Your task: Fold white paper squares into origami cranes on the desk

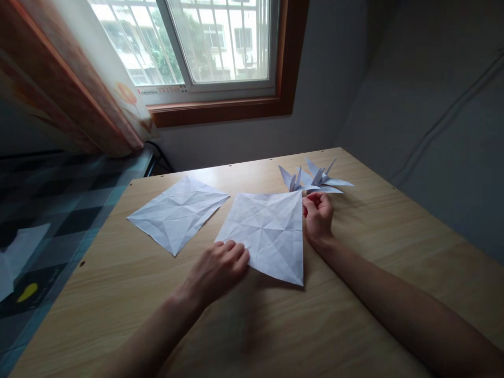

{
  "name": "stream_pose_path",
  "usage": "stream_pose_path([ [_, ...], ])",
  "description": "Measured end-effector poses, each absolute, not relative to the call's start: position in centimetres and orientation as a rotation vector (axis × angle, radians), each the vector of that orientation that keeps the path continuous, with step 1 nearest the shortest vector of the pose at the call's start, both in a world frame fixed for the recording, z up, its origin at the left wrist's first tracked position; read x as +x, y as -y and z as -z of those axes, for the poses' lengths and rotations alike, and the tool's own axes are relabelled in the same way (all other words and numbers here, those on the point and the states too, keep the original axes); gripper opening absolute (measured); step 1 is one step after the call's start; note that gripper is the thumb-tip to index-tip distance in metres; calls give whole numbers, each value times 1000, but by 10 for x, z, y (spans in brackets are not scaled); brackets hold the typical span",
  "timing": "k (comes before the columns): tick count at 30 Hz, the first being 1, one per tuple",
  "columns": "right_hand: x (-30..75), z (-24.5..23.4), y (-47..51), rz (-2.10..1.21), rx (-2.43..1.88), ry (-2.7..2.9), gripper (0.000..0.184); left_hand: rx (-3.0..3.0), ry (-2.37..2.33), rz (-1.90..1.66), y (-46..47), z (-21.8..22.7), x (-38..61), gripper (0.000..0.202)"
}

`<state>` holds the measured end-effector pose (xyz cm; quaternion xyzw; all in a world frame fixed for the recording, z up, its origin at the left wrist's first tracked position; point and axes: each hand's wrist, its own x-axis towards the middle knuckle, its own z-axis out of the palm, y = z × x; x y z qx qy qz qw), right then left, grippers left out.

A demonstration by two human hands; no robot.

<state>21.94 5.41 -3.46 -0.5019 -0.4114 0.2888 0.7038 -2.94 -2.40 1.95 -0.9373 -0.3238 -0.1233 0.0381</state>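
Note:
A creased white paper square (270, 231) lies flat on the wooden table (354, 294) in front of me. My left hand (218, 268) rests at its near-left edge, fingers curled onto the paper's corner. My right hand (318, 212) sits at the sheet's right corner with fingers curled in, touching the edge. A second creased white square (177, 212) lies to the left, untouched. Two folded paper cranes (315, 178) stand just beyond my right hand.
The table's far edge meets a grey wall under a window (205, 42) with a brown sill. A curtain (79, 79) hangs at the left. A checked cloth (47, 210) with a white sheet (16, 257) lies left of the table.

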Motion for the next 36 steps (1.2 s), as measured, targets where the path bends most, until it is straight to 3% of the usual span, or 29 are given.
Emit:
stream_pose_path([
  [3,223,33,-57,-587,-1108,845,18,-2956,931,429,33,-20,-29,18],
  [6,223,28,-53,-509,-1106,857,16,-3052,888,452,32,-24,-28,30],
  [9,218,24,-41,-358,-1062,1304,11,-3027,1026,569,18,-19,-28,30],
  [12,209,23,-28,-284,-905,2046,38,-3010,1229,589,-2,-6,-28,59],
  [15,203,23,-22,-231,-898,2597,75,-3005,1285,286,-13,5,-27,83],
  [17,203,23,-20,-194,-993,2763,87,-2954,1302,79,-15,8,-29,91],
  [23,216,23,-16,-123,-1224,2747,100,-2814,1392,-33,-17,12,-46,102],
  [30,253,31,-16,-60,-1507,2624,103,-2653,1626,-28,-20,13,-63,98],
  [36,263,33,-18,-67,-1465,2616,101,-2631,1688,-22,-20,9,-56,97],
])
